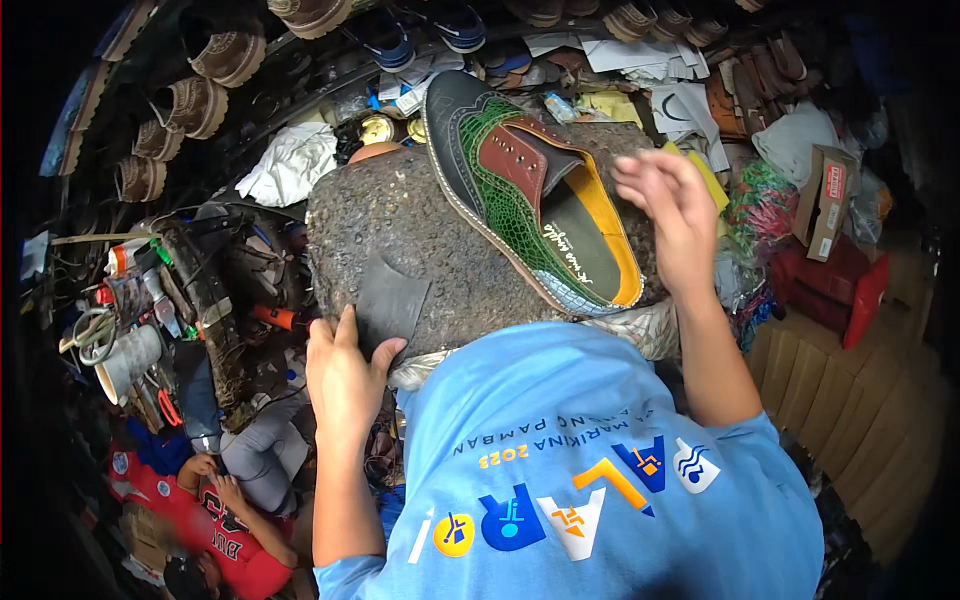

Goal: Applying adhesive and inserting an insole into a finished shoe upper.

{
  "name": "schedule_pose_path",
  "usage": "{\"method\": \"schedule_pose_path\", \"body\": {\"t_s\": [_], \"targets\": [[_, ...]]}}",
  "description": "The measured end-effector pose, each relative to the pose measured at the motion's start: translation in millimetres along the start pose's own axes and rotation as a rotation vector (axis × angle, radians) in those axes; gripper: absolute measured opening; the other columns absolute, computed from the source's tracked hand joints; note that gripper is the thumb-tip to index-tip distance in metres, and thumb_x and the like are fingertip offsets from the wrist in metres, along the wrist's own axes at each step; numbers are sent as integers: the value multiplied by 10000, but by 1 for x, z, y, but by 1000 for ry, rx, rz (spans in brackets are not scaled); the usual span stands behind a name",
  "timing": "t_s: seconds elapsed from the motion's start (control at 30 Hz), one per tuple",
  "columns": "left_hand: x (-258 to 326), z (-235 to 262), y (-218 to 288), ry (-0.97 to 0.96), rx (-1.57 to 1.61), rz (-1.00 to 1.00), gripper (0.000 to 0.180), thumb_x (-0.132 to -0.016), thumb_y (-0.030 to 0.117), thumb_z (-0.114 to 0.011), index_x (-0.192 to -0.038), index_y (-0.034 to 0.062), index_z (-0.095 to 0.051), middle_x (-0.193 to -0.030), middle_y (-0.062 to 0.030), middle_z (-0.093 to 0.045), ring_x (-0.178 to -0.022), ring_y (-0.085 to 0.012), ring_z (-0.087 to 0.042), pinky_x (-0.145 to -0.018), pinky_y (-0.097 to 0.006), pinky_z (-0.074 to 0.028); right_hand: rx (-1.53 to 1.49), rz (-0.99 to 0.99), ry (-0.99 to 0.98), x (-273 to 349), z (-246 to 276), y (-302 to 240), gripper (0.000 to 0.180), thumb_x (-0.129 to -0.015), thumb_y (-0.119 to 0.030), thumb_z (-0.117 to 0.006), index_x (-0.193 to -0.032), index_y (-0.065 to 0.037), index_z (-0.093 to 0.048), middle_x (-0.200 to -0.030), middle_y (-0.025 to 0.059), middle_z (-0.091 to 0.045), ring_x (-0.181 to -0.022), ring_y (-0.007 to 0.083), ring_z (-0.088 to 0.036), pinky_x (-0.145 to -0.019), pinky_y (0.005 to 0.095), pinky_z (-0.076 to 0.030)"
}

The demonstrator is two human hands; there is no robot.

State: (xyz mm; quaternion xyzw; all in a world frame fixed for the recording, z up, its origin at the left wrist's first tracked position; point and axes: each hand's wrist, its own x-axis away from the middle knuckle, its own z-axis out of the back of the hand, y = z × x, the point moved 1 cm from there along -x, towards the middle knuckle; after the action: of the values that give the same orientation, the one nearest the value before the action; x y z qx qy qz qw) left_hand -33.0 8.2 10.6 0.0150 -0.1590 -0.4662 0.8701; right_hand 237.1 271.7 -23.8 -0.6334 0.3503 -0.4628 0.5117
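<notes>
A dress shoe point(500, 170) with black, green reptile-patterned and brown panels and a yellow lining lies tilted across a rough, dark work block point(350, 220). Its eyelets hold no laces. At the block's near left, my left hand point(345, 375) grips the lower edge of a dark grey, roughly square sheet point(392, 300) between fingers and thumb. The sheet's material is hard to tell. My right hand point(680, 215) is raised just right of the shoe's opening, fingers loosely bent and apart, slightly blurred, holding nothing.
Several brown shoes point(225, 55) line racks at upper left. Tools and a white cup-like container point(125, 360) crowd the left. Another person in a red shirt point(240, 540) sits at lower left. On the right are a small cardboard box point(825, 200) and a red case point(830, 290).
</notes>
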Motion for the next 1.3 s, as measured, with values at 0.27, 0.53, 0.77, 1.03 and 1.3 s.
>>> {"method": "schedule_pose_path", "body": {"t_s": [0.27,0.53,0.77,1.03,1.3], "targets": [[-12,1,-1,157,754,58,268,-866,65,-838,-804,11,-583,-904,-34,-601,-743,-84,-538,-669,-241,-443,749,431,-265,82,14,-15,379,-693,-223,-957,-863,-46,-668,-1445,318,-545,-1254,420,-639,-1000,399,-536],[-28,29,-3,320,1189,5,129,-941,32,-768,-976,31,-643,-992,-15,-679,-859,-64,-586,-815,-222,-481,605,276,-747,15,47,-62,631,-696,-91,-812,-1271,-62,-554,-1387,261,-607,-1247,380,-631,-979,440,-526],[-27,19,27,229,1252,-47,123,-926,-19,-767,-943,6,-648,-1007,-45,-674,-864,-66,-578,-800,-211,-459,1306,-143,-730,-43,-11,-62,686,-771,-64,-675,-1416,48,-472,-1057,322,-699,-1041,437,-695,-874,497,-544],[-23,5,27,233,1235,-27,137,-932,-28,-760,-1014,-3,-653,-1042,-52,-669,-880,-71,-603,-816,-221,-479,1365,50,-667,-49,-18,-48,422,-743,91,-580,-1160,81,-641,-1007,310,-710,-1012,473,-691,-882,528,-557],[-43,28,57,467,1185,-82,222,-961,15,-704,-1172,-54,-710,-999,-32,-648,-887,-104,-587,-830,-244,-471,431,392,-199,16,-8,-81,565,-877,-131,-733,-1393,41,-578,-1328,200,-678,-1280,317,-635,-1093,415,-493]]}}
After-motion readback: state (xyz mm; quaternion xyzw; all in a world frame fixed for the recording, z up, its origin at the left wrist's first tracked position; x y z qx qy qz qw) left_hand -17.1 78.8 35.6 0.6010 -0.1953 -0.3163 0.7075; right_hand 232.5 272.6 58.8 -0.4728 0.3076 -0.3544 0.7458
